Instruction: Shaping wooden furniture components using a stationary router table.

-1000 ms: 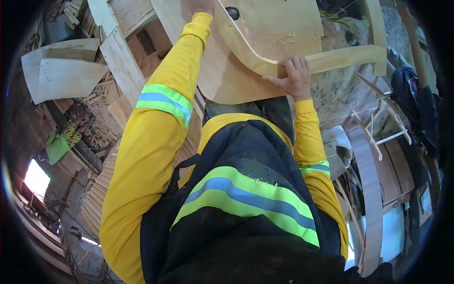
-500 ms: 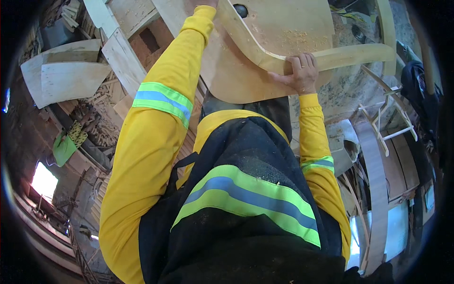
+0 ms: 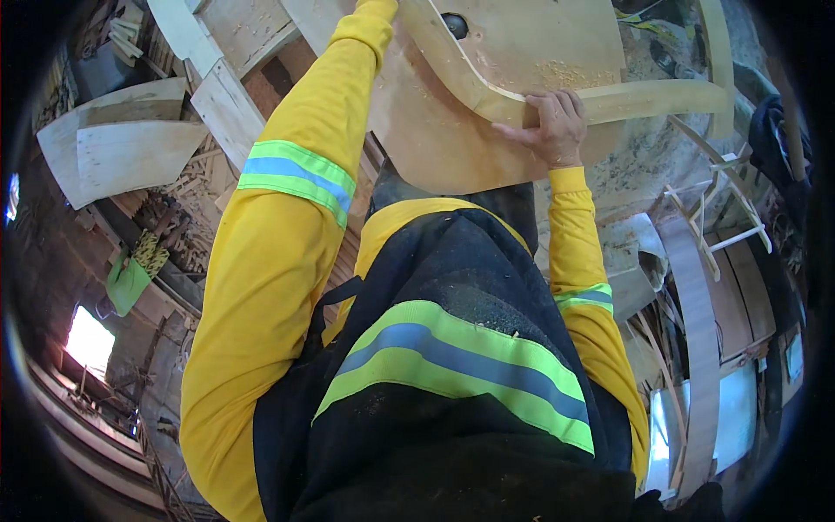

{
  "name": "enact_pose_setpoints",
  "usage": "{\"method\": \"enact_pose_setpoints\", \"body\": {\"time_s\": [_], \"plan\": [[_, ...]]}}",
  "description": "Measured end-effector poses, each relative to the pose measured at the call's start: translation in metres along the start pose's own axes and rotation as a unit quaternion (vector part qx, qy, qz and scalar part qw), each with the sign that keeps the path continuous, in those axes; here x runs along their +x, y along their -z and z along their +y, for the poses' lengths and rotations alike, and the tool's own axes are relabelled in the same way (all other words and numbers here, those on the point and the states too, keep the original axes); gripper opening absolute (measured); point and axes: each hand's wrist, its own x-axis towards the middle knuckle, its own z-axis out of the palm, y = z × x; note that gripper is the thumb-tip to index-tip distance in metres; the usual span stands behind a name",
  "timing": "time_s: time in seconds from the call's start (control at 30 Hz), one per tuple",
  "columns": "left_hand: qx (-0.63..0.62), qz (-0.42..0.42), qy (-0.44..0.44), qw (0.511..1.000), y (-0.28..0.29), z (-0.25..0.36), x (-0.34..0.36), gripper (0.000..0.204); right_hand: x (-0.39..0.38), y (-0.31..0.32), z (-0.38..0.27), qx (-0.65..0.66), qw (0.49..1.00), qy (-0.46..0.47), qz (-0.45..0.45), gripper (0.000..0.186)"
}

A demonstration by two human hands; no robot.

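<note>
My right hand grips a curved, pale wooden piece near its bend, fingers laid over it and thumb stretched along the near side. The piece lies on a flat wooden board with rounded corners. One arm of the curve runs right past the board's edge; the other goes up to the top of the picture. A round dark object shows in a hole inside the curve. My left arm, in a yellow sleeve, reaches to the top edge near the piece's far arm, and the hand itself is cut off.
Wood shavings lie on the board. Another curved wooden piece stands across the right end. Cut panels and offcuts are heaped at left. A slatted wooden frame sits at right.
My left hand, partly visible before at the top edge, has gone out of the picture. The right hand's fingers have shifted slightly on the curved piece. The whole view has shifted a little.
</note>
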Motion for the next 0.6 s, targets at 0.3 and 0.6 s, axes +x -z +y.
{"method": "enact_pose_setpoints", "body": {"time_s": [0.3, 0.6], "plan": [[0.082, -0.013, 0.026, 0.996, 0.002, -0.004, 0.02, 0.069, 0.009, -0.009, -0.006, -0.001, 1.0, -0.023, 0.003, 0.059], [0.159, -0.025, 0.055, 0.985, -0.001, -0.011, 0.03, 0.069, 0.019, -0.014, -0.01, -0.016, 0.999, -0.036, 0.003, 0.063]]}}
